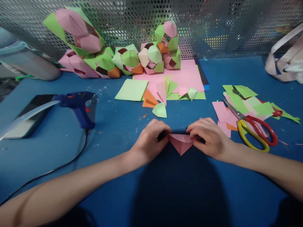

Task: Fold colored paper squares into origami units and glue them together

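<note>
While the bare left hand (151,138) and right hand (209,137) grip its ends, a small pink paper triangle (181,145) points toward the wearer

Because a crease runs down its middle, folding looks begun, though probably unfinished. The piece is between the hands, above or on the blue tabletop (113,192); contact cannot be told. Both forearms (101,173) angle in from the lower corners, fingers curled, thumbs pressing inward. To the right, metal scissors with red and yellow handles (240,115) overlap green, pink and orange paper scraps (220,112); leftward lies a dark blue plastic glue gun (80,108). Beyond the hands sits a pale green folded paper piece (160,110), seemingly finished, near a stack of pale green square sheets (132,90), flat and unfolded. Farthest, multicoloured paper balls (130,58), apparently assembled, stand before a perforated metal panel (132,22).
</note>
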